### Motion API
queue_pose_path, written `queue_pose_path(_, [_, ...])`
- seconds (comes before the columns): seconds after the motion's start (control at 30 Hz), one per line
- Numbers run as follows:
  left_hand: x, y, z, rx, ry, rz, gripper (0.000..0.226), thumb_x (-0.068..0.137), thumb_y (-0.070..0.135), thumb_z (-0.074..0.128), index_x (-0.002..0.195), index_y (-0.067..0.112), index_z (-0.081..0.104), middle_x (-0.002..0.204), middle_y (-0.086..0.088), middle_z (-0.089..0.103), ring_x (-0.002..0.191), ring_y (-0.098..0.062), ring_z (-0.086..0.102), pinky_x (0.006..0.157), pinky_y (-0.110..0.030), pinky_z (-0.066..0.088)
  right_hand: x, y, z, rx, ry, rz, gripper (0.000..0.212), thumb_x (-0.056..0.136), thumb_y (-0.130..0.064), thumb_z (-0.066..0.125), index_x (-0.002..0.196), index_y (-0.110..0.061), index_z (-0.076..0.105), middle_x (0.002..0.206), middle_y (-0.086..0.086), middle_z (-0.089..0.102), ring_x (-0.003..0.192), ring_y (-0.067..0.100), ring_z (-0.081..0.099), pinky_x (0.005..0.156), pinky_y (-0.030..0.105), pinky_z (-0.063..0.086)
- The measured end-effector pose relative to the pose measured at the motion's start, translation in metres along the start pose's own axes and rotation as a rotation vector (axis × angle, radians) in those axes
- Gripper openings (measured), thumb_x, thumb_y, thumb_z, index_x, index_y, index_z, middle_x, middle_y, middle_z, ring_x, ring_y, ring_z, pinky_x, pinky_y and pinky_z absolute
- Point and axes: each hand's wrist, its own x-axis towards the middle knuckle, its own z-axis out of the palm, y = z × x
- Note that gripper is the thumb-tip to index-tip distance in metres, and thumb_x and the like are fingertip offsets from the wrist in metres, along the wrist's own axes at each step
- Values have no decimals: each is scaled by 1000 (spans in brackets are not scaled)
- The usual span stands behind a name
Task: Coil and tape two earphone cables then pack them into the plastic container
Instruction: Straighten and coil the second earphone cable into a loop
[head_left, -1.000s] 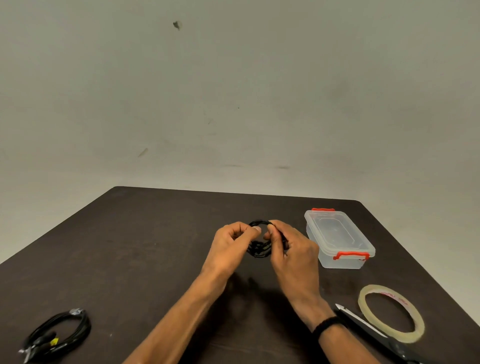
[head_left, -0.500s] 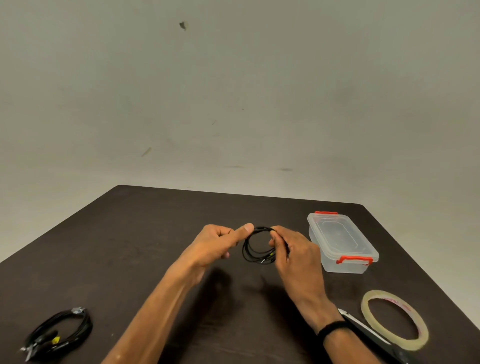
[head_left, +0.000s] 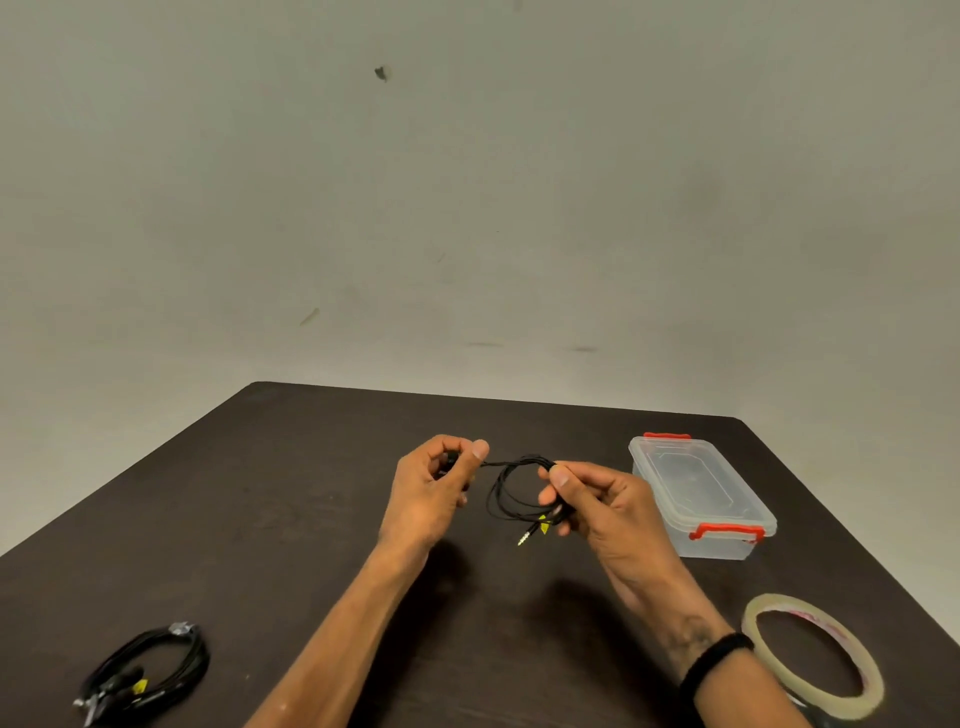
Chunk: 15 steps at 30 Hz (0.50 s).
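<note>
A black earphone cable (head_left: 506, 488) hangs in loose loops above the dark table (head_left: 291, 509). My right hand (head_left: 597, 504) pinches the loops on their right side, and the metal plug dangles below with a yellow tag. My left hand (head_left: 434, 480) grips the cable's earbud end, pulled out to the left. A second black earphone cable (head_left: 150, 667), coiled and taped, lies at the front left of the table. The clear plastic container (head_left: 698, 496) with red clips stands lidded to the right of my hands.
A roll of clear tape (head_left: 815, 657) lies flat at the front right corner. Dark scissors are mostly hidden behind my right forearm, beneath the roll. A bare grey wall stands behind the table.
My hands have drawn apart. The left hand moved left with the earbud end, and the tight coil has loosened into wider loops with the plug hanging free.
</note>
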Motion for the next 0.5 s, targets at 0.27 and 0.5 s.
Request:
queue_pose_path(0.27, [-17, -16, 37, -263, -109, -138, 12, 95, 16, 73, 105, 10, 71, 97, -12, 73, 78, -16, 70, 65, -27, 58, 1, 0, 3, 94, 112, 25, 13, 99, -8, 66, 98, -4, 79, 77, 12, 77, 63, 12, 67, 54, 21, 52])
queue_pose_path(0.5, [-16, -25, 33, 265, 55, 111, 15, 94, 24, 73, 98, 39, 73, 89, 10, 64, 71, -2, 61, 66, -15, 48, 3, 5, 0, -53, 213, -41, 13, 99, -8, 68, 93, -10, 79, 78, 12, 79, 62, 12, 69, 54, 21, 55])
